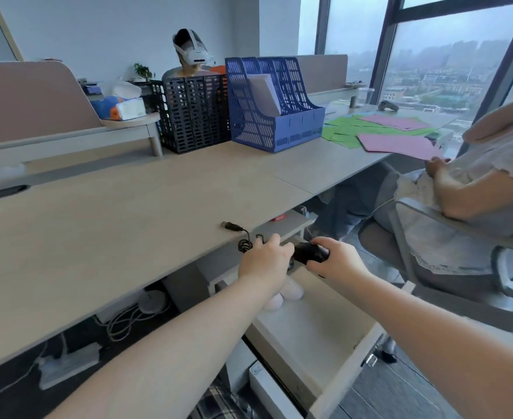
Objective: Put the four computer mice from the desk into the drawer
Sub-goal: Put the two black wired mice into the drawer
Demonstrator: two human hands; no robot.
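Both hands over the open drawer [336, 376] at the desk's [104, 243] near edge. R hand [338, 261] grips a black mouse [309, 252] w/ fingers curled round it, just above the drawer's far end. L hand [264, 261] pinches its cable [244, 244]; the coil & USB plug [231, 226] lie on the desk edge. Two white mice [282, 296] sit in the drawer's far left corner, partly under the L wrist. Blue file rack [274, 107] far back.
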